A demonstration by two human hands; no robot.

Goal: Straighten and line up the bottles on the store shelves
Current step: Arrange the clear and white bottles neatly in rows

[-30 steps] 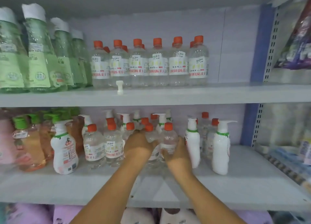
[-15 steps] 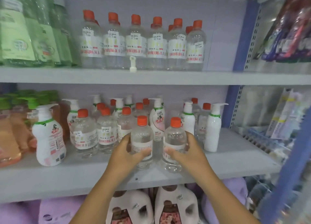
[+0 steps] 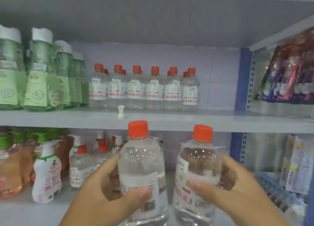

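- The left hand (image 3: 108, 190) wrapped one clear orange-capped bottle (image 3: 141, 171), fingers curled round its label.
- The right hand (image 3: 226, 186) gripped a second bottle (image 3: 198, 173) likewise, both upright, probably bound for the gap at three o'clock of the upper shelf's row (image 3: 144, 88).

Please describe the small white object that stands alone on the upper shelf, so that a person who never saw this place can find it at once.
Look at the upper shelf, at the row of clear bottles with orange caps. Just in front of that row, near the shelf's front edge, stands a small white plastic piece. Unlike the bottles behind it, it is short, opaque, unlabelled and stands alone.
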